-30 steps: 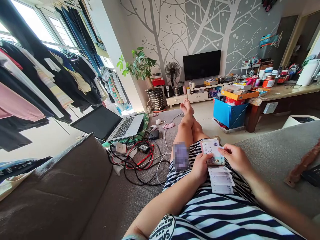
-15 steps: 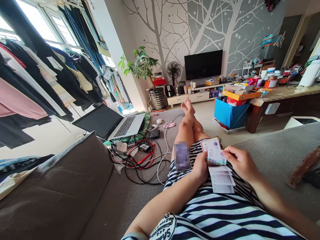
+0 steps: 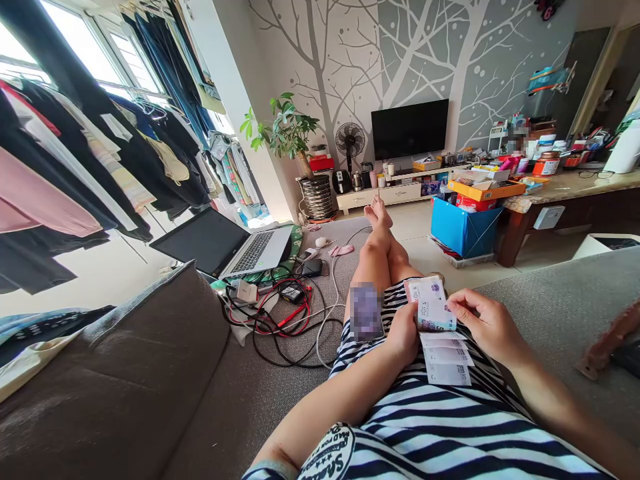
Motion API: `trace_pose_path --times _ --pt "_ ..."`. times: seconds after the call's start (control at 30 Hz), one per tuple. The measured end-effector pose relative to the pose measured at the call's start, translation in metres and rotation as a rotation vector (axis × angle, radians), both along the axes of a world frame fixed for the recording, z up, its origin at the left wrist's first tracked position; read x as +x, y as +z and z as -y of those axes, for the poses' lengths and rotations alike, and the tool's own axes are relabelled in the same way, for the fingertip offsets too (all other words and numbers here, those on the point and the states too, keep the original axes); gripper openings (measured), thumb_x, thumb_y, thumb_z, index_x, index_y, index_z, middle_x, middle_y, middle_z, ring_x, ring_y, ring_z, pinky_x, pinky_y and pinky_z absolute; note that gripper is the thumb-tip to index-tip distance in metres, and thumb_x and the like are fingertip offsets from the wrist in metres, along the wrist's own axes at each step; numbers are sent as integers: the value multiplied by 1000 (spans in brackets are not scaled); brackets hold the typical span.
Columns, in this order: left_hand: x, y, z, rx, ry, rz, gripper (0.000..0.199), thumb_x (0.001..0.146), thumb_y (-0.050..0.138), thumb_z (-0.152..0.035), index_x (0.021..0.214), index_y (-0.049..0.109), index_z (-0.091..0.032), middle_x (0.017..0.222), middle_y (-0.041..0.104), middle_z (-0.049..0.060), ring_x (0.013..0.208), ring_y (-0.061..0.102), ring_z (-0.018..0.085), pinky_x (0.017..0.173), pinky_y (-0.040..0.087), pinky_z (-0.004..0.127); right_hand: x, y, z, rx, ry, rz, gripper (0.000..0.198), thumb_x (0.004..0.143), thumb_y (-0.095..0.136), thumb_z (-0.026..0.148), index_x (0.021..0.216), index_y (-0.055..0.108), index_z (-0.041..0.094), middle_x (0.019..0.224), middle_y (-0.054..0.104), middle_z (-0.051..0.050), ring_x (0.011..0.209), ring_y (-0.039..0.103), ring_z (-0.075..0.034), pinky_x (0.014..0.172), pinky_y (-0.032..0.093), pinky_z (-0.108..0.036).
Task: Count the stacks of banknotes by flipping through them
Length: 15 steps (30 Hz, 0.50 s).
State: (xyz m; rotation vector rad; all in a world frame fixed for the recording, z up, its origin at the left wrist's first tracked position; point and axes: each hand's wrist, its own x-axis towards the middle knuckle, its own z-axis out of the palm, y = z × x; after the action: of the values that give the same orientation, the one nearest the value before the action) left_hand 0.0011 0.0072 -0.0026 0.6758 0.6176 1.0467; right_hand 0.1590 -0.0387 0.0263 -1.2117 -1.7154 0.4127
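Note:
A stack of banknotes [image 3: 429, 301], the top one marked with a 5, is above my striped lap. My left hand [image 3: 403, 330] is closed round the stack's left edge. At the right edge, the thumb and forefinger of my right hand [image 3: 484, 325] pinch a banknote's border; how many notes they grip is hidden. Below the stack, several pale paper slips [image 3: 447, 360], overlapping like steps, lie on the striped clothing. A phone-like object [image 3: 367, 312], its face blurred out, rests on my thigh to the left.
An open laptop [image 3: 255, 253] stands on the sofa [image 3: 300, 387] at the left, beside tangled cables [image 3: 280, 327] and chargers. A blue storage box [image 3: 465, 228] stands by a cluttered table [image 3: 575, 187] on the right. A dark grey cushion [image 3: 115, 360] fills the lower left.
The whole view has shifted slightly. Both hands stay at the banknotes, with the right fingers barely moved at the edge. The slips on the lap lie as before.

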Motion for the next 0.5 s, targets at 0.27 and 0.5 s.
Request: trace_pose_path --times 0.27,0.5 --pt "0 -3 -2 12 11 -16 30 64 73 -38 81 70 -13 87 77 13 98 72 34 91 53 41 1 1 0 -9 18 -3 31 97 54 46 82 66 22 73 69 -2 69 64 -20 62 48 -28" --pt "0 -4 -3 -8 10 -14 29 61 76 -37 78 69 -14 83 76 12 96 72 34 89 53 41 2 3 0 -13 28 7 31 97 55 47 82 66 22 73 70 -2 69 64 -20 61 49 -28"
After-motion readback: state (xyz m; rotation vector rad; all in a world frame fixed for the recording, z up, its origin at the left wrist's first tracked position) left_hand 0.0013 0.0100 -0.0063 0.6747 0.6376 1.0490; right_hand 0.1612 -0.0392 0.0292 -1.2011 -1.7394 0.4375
